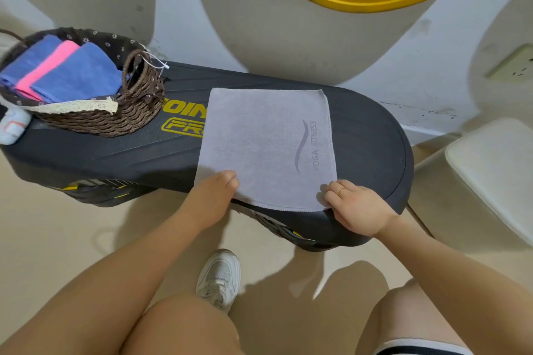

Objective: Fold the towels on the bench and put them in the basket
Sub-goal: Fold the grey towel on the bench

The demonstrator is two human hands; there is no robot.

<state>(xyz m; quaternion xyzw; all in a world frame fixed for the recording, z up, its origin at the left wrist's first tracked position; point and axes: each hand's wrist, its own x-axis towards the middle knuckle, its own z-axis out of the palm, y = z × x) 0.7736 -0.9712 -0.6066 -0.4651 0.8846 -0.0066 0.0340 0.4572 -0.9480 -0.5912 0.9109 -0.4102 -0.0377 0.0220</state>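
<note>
A grey towel [265, 144] printed "YOGA FITNESS" lies flat on the black bench [372, 135]. My left hand [215, 193] grips its near left corner, fingers curled over the edge. My right hand [356, 206] pinches the near right corner, a ring on one finger. At the bench's left end stands a brown wicker basket [115, 121] with a dark flowered lining. Inside it lie folded blue towels [78, 75] and a pink towel [47, 66] between them.
A white cushioned seat [496, 170] stands at the right. A wall with yellow lettering rises right behind the bench. A white object [11, 127] sits by the basket at the far left. My knees and one white shoe [220, 277] are on the beige floor below.
</note>
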